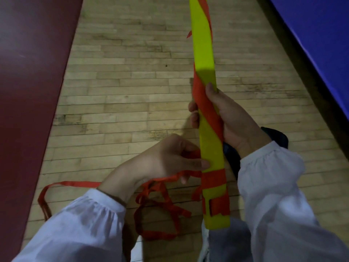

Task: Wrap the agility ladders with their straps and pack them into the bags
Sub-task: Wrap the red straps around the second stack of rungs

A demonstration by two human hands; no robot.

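A bundle of flat yellow plastic ladder rungs (204, 53), spiralled w/ red fabric strap (205, 108), is pointing up & away. The right hand (232, 120) is gripping its middle; the left hand (168, 157) is pinching the strap nr the lower end. Wooden plank floor (122, 82) is running btwn maroon mat (28, 91) and blue mat (321, 44).

The stacked ladder rungs (204, 53) showed smooth, hard yellow plastic, with a faint sheen where the light caught them. The red strap (206, 110) wound about them was flat woven cloth webbing, matt and limp, creased and twisted along its loose length. The floor (122, 82) was pale wood in narrow boards, dull, scuffed and stained dark in patches. Along the floor's left edge lay a maroon mat (28, 72), smooth and faintly glossy like vinyl. Along its right edge lay a blue mat (321, 44) with the same smooth skin. The person's white sleeves (85, 224) were thin matt cloth, gathered into fine puckers at the cuffs.
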